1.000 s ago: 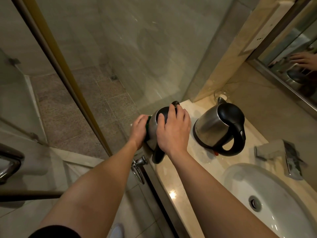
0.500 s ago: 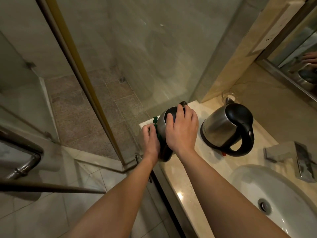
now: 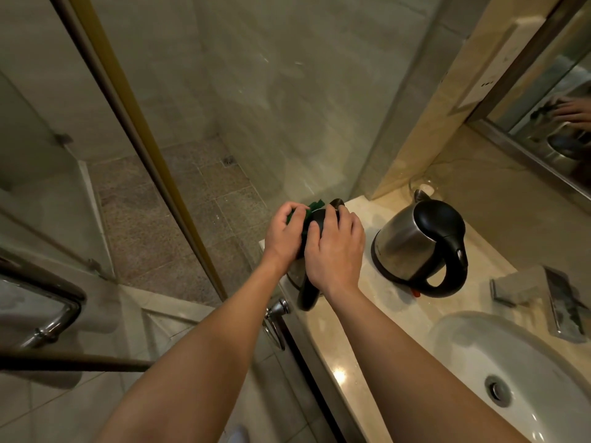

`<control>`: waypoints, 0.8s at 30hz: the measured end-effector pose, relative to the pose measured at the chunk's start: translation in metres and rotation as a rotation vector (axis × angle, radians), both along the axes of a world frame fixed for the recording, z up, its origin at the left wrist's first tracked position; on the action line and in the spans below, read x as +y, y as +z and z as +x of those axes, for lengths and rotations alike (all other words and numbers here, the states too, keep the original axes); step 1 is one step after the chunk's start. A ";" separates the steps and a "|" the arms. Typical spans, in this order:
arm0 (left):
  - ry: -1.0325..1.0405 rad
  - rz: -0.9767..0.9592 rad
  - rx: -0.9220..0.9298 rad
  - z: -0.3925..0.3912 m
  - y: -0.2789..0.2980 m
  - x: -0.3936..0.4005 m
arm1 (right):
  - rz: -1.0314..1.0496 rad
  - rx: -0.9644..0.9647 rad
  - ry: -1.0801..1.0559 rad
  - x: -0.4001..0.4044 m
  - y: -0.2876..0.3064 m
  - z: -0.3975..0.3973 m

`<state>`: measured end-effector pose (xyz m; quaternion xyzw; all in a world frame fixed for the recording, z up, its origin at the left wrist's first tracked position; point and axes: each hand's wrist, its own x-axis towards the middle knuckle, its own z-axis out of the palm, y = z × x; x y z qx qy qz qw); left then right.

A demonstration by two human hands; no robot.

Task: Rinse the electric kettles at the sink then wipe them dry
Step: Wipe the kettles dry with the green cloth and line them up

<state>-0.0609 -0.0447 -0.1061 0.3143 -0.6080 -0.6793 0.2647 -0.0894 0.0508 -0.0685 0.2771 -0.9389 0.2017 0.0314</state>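
Kettle [image 3: 309, 292] at left end of marble counter [image 3: 348, 372], mostly hidden under both hands; only black lid top and black handle hanging toward 6 o'clock visible. Right hand [image 3: 332, 251] laid over lid from 5 o'clock, fingers curled down round it, gripping. Left hand [image 3: 286, 233] at kettle's 9 o'clock side, fingers curled round green cloth [image 3: 315, 206], pressed against kettle body; cloth corner poking out at 12 o'clock. Hands close together, nearly touching. Second kettle [image 3: 406, 244], steel with black lid and handle, upright at 3 o'clock of first, apart from hands. Sink [image 3: 479, 353] at 4 o'clock, faucet [image 3: 543, 295] behind it.
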 end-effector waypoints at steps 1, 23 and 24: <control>-0.014 0.027 -0.009 0.000 -0.001 -0.003 | 0.001 0.001 0.000 0.000 0.000 0.000; 0.109 -0.234 -0.211 0.033 0.013 0.013 | 0.088 -0.202 0.086 0.008 0.019 -0.002; 0.088 -0.271 -0.216 0.032 0.020 0.014 | 0.098 -0.217 0.099 0.011 0.022 -0.002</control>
